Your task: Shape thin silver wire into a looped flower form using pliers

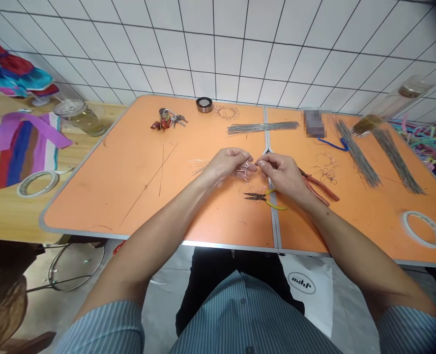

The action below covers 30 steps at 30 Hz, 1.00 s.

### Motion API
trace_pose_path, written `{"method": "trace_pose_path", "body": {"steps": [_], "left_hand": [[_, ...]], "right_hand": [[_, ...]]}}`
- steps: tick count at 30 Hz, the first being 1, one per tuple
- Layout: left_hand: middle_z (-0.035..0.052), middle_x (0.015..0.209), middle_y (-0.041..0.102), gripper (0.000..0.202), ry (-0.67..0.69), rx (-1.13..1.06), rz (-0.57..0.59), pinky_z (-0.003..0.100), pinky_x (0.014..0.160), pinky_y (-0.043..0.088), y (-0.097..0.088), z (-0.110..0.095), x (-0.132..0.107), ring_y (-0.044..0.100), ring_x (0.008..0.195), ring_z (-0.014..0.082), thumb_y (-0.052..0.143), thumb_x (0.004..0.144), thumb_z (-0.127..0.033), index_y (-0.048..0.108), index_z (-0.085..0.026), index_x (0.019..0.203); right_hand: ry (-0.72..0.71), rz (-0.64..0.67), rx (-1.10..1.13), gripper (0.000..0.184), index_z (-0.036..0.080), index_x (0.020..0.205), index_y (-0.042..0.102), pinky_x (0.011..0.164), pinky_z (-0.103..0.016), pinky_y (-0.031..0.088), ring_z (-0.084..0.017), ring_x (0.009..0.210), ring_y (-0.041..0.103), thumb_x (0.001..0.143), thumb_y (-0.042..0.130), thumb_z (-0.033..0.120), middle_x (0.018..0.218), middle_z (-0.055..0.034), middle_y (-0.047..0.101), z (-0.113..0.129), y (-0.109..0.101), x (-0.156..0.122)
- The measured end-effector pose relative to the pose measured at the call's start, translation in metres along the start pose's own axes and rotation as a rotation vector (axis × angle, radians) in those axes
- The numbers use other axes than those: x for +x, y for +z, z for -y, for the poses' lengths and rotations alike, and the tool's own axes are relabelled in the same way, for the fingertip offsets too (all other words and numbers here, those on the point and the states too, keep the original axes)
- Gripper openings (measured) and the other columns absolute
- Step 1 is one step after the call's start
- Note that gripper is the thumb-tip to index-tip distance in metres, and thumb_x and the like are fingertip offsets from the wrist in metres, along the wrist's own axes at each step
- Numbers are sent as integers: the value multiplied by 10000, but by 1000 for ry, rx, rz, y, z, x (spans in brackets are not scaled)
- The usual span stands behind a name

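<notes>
Over the middle of the orange table, my left hand (229,163) is closed around a bent piece of thin silvery wire (243,169). Close beside it, my right hand (278,171) pinches its thumb and fingertips together near the wire's end; what lies between them is too small to make out. Below the hands lie small pliers (264,196) with yellow handles, and loose copper-coloured wire (252,189) beside their jaws. Larger pliers with red handles (321,189) rest to the right of my right hand, partly hidden by it.
Bundles of straight wires (264,127) lie at the back and right. Also on the table (203,216) are keys (169,119), a black tape roll (204,104), a white tape roll (424,229) and a tilted-looking glass jar (391,105). Ribbons (26,142) and a drink cup (79,117) are at left.
</notes>
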<state>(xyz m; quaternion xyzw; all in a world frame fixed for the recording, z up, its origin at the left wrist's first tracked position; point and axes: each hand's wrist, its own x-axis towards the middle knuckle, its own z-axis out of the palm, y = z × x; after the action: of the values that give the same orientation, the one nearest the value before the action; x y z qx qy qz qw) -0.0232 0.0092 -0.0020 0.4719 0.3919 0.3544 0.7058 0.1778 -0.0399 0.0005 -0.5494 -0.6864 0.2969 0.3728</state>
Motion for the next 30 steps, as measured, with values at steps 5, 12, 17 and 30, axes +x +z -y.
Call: {"method": "trace_pose_path", "body": {"steps": [5, 12, 17, 30], "left_hand": [[122, 839, 834, 199, -46, -45, -2, 292, 661, 612, 1, 3, 0, 749, 633, 170, 799, 981, -327, 723, -146, 945], [117, 849, 828, 193, -31, -34, -8, 252, 651, 573, 1, 6, 3, 742, 675, 151, 835, 944, -263, 711, -138, 867], [100, 893, 834, 196, -27, -64, -32, 249, 672, 582, -1, 9, 6, 747, 697, 143, 835, 944, -295, 709, -154, 892], [154, 940, 849, 356, -37, 10, 75, 335, 725, 656, -5, 5, 0, 824, 764, 231, 956, 842, -358, 728, -134, 999]], "right_hand": [[31, -67, -18, 234, 215, 916, 753, 653, -323, 391, -176, 666, 549, 984, 635, 404, 691, 10, 632, -7, 2, -3], [110, -115, 105, 256, 242, 886, 723, 649, -332, 423, -189, 657, 580, 938, 711, 492, 684, -4, 644, -8, 6, 1], [112, -124, 151, 288, 234, 907, 741, 609, -308, 424, -167, 642, 583, 934, 733, 520, 685, -1, 654, -15, 9, 6], [181, -145, 365, 326, 224, 892, 704, 463, -266, 439, -121, 513, 570, 925, 833, 522, 689, -3, 670, -6, 3, 0]]}}
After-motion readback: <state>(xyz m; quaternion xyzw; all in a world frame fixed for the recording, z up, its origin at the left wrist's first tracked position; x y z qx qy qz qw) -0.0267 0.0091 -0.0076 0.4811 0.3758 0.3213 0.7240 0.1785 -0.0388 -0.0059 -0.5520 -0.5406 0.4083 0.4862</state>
